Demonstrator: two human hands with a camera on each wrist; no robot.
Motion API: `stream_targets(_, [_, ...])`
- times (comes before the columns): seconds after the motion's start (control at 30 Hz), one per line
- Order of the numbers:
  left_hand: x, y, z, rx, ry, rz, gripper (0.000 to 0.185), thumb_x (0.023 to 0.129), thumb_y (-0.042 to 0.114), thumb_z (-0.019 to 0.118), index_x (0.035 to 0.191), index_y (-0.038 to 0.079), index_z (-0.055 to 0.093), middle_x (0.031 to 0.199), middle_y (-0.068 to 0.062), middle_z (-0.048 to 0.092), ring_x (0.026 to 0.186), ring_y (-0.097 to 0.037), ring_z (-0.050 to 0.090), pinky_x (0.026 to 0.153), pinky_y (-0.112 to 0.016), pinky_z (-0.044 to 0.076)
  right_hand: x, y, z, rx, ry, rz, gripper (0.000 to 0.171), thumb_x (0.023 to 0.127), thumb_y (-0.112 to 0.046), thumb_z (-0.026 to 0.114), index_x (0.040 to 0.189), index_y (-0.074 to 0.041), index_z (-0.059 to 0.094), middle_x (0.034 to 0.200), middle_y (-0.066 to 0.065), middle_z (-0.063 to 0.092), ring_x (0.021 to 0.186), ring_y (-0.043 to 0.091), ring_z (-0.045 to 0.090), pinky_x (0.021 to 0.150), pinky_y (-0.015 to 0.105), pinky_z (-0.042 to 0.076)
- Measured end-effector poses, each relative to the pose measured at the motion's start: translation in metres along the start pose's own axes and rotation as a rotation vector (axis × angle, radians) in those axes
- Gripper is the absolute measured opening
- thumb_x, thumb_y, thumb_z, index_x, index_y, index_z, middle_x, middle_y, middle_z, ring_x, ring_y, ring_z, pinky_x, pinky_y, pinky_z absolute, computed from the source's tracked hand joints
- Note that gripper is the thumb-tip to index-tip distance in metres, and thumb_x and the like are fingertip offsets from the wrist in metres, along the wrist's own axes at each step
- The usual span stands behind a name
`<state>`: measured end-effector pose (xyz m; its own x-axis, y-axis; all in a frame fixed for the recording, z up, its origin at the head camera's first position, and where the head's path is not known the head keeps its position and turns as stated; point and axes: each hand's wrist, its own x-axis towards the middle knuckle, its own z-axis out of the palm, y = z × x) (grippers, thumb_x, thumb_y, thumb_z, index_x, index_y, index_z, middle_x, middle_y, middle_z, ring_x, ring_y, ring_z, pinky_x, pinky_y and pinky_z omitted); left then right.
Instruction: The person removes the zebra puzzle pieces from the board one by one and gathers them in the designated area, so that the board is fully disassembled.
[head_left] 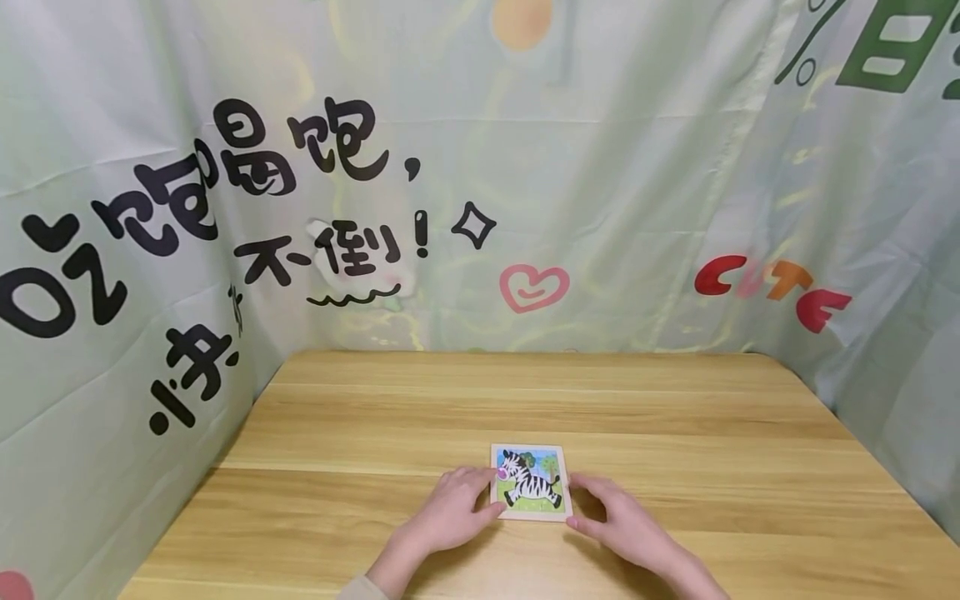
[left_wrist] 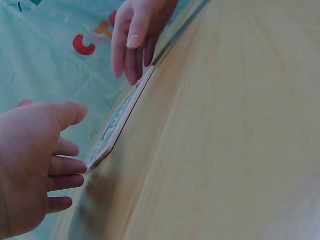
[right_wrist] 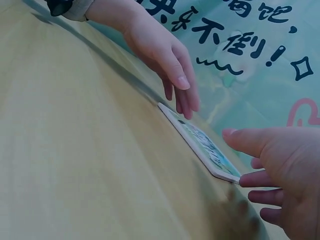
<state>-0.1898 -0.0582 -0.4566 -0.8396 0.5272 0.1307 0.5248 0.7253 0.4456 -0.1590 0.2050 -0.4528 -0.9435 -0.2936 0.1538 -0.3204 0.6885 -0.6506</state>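
Observation:
A square zebra picture puzzle (head_left: 531, 483) in a pale wooden frame lies flat on the wooden table, zebra facing left among green trees. At its left edge is my left hand (head_left: 456, 510), thumb and fingers spread, tips right at the frame. On the opposite side my right hand (head_left: 626, 523) mirrors it, thumb near the lower right corner. Both wrist views show loosely extended fingers, with the puzzle's thin edge (left_wrist: 117, 135) low against the tabletop between the hands. Neither hand has its fingers curled round the frame.
The wood-grain table (head_left: 360, 425) stretches away on all sides of the puzzle. Behind it and at both sides hangs a pale green curtain (head_left: 600, 208) printed with black characters, a pink heart (head_left: 535, 287) and coloured letters.

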Motion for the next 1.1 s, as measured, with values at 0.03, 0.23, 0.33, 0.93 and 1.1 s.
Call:
stream_targets(0.03, [0.0, 0.0, 0.0, 0.016, 0.002, 0.005, 0.056, 0.09, 0.042, 0.054, 0.131, 0.004, 0.051, 0.132, -0.01, 0.052, 0.121, -0.028, 0.045, 0.102, -0.046, 0.032, 0.002, 0.0, -0.001, 0.013, 0.01, 0.004, 0.062, 0.08, -0.035, 0.07, 0.125, 0.004, 0.053, 0.123, 0.017, 0.057, 0.117, 0.039, 0.048, 0.097, 0.055, 0.035])
stream_targets(0.23, [-0.003, 0.006, 0.0, 0.233, -0.009, 0.114, 0.058, 0.091, 0.045, 0.052, 0.135, 0.007, 0.047, 0.138, -0.013, 0.044, 0.125, -0.029, 0.042, 0.104, -0.047, 0.031, 0.024, -0.003, -0.005, 0.075, 0.07, 0.03, 0.056, 0.079, -0.021, 0.073, 0.125, 0.004, 0.053, 0.121, 0.017, 0.058, 0.116, 0.038, 0.049, 0.098, 0.056, 0.033])
stream_targets(0.33, [-0.005, 0.011, 0.002, 0.372, -0.048, 0.191, 0.063, 0.091, 0.051, 0.046, 0.138, 0.008, 0.043, 0.142, -0.013, 0.039, 0.127, -0.029, 0.039, 0.105, -0.045, 0.03, 0.039, -0.006, -0.005, 0.103, 0.065, 0.036, 0.055, 0.079, -0.019, 0.073, 0.126, 0.002, 0.053, 0.121, 0.017, 0.058, 0.116, 0.039, 0.049, 0.097, 0.057, 0.034])
stream_targets(0.93, [-0.003, 0.022, 0.018, 0.602, -0.145, 0.285, 0.071, 0.092, 0.064, 0.025, 0.143, 0.016, 0.036, 0.147, -0.012, 0.031, 0.134, -0.029, 0.029, 0.105, -0.044, 0.029, 0.097, -0.019, 0.032, 0.147, -0.056, -0.029, 0.04, 0.079, -0.007, 0.07, 0.116, 0.004, 0.059, 0.104, 0.015, 0.063, 0.096, 0.029, 0.059, 0.085, 0.045, 0.048])
stream_targets(1.1, [-0.003, 0.022, 0.02, 0.586, -0.151, 0.283, 0.072, 0.092, 0.064, 0.023, 0.144, 0.016, 0.035, 0.148, -0.011, 0.03, 0.135, -0.028, 0.026, 0.106, -0.044, 0.029, 0.1, -0.019, 0.038, 0.102, -0.061, -0.055, 0.034, 0.077, -0.008, 0.072, 0.109, 0.002, 0.063, 0.099, 0.01, 0.063, 0.091, 0.025, 0.058, 0.083, 0.044, 0.048])
